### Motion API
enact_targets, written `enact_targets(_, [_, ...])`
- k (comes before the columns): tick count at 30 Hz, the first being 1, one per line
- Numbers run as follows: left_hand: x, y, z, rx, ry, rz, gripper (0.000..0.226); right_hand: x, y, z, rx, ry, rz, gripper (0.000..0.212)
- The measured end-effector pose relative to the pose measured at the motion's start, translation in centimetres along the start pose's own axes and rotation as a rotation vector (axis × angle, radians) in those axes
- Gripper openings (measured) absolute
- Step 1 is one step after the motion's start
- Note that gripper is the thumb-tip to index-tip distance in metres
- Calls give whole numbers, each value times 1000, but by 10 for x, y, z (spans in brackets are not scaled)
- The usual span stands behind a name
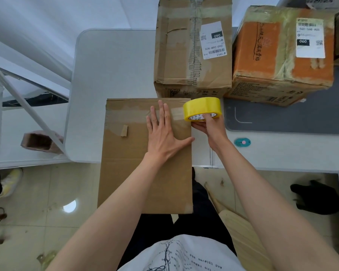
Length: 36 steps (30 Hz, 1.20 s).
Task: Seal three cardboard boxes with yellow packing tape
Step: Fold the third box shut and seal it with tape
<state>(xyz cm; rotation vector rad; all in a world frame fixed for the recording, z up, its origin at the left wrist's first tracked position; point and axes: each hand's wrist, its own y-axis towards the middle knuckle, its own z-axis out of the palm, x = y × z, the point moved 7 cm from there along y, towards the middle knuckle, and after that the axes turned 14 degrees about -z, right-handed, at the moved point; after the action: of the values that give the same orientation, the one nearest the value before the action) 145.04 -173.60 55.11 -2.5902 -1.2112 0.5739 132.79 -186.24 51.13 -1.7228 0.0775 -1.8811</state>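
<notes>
A plain brown cardboard box (125, 163) lies in front of me, its near part hanging past the table's front edge. My left hand (162, 132) presses flat on its top near the right side, fingers straight and spread. My right hand (209, 126) grips a roll of yellow packing tape (202, 109) just off the box's right edge, a finger through its core. A taller brown box (178, 55) with a white label stands behind. An orange and brown box (262, 55) with a white label stands at the back right.
The white table (110, 75) carries a dark grey mat (282, 118) on the right. A small teal cutter (242, 142) lies near the table's front edge. On the tiled floor are a black object (317, 198) and a wooden stool (243, 237).
</notes>
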Motion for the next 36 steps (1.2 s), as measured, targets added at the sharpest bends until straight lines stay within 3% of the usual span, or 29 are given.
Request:
enact_targets(12, [-8,0,4,1,37,-60,129,4,-4,4,33,-17,11,15])
enact_targets(20, [-26,-6,11,-45,-48,-43,112,-1,-5,12,71,-41,14,25])
enact_targets(30, [-28,-5,16,-39,56,-68,105,-32,-6,-6,-35,331,171,16])
enact_targets(36, [-26,-3,17,-50,49,-49,106,-49,3,-9,-20,313,202,23])
